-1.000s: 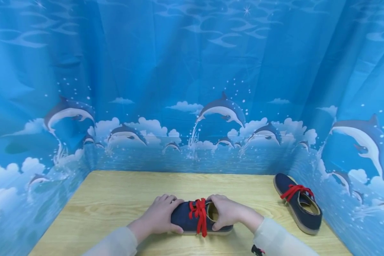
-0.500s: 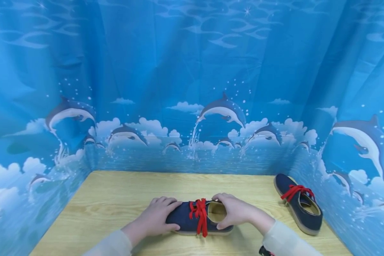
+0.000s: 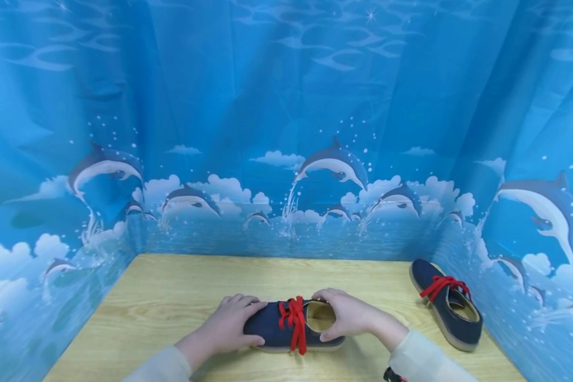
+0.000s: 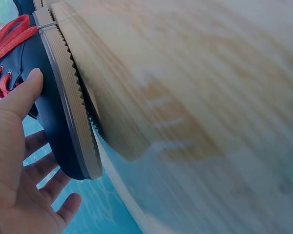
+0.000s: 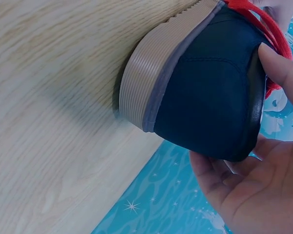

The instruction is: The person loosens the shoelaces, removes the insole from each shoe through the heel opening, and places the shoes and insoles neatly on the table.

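Head camera view: near the front middle of a pale wood-grain tabletop (image 3: pixel 196 286), a navy fabric shoe with a ribbed beige sole (image 3: pixel 283 335), lying crosswise with toe to the left, grasped at both ends. At the toe, left hand (image 3: pixel 231 321) gripping lightly, thumb on the near side, fingers round the far side; at the heel, right hand (image 3: pixel 346 315) gripping likewise, thumb at the collar rim. Sole close to the wood, full contact not certain. Possible trouble, by judgement: skewing the shoe through uneven pressure from its two ends; slipping off the smooth rounded toe, given so light a hold; buckling the collar under too hard a pinch; snagging a finger in the tied red laces (image 3: pixel 296 318), draped down the near side; with a wide swing of the right forearm, knocking the second navy shoe (image 3: pixel 441 306), standing well apart at the right end, near the blue dolphin-print backdrop (image 3: pixel 267 106). By count: shoes, two, one held and one untouched; sets of red laces, two, one per shoe; hands, two; pale sleeves (image 3: pixel 167 363), two; small dark item at the right wrist (image 3: pixel 392 374), one, too cut off to name; tabletop, one. Not countable with confidence: sheets making up the backdrop.
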Tool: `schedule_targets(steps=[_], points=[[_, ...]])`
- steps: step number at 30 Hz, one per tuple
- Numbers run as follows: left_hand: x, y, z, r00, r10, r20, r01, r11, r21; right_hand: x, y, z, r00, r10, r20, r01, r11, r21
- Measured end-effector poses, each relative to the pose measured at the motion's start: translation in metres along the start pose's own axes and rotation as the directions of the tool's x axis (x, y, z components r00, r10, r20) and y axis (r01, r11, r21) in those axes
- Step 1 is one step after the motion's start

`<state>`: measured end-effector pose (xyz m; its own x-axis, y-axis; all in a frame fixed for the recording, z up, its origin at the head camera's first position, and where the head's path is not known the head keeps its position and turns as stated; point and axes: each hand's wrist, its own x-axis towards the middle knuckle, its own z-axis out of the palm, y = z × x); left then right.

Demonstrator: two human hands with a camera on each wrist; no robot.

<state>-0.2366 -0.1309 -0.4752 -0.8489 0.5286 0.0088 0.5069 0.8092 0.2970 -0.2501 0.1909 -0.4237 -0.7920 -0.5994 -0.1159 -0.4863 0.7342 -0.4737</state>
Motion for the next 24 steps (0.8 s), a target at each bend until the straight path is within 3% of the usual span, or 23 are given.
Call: schedule_targets(steps=[11, 24], points=[[-0.002, 0.001, -0.001, 1.0, 0.003, -0.011, -0.003, 1.0, -0.018, -0.001, 0.0, -0.002, 1.0, 0.012, 0.013, -0.012, 1.0, 0.005], [-0.003, 0.003, -0.001, 1.0, -0.005, -0.011, 0.004, 0.999, -0.032, -0.003, -0.002, -0.013, 0.999, -0.029, 0.039, 0.029, 1.0, 0.007]])
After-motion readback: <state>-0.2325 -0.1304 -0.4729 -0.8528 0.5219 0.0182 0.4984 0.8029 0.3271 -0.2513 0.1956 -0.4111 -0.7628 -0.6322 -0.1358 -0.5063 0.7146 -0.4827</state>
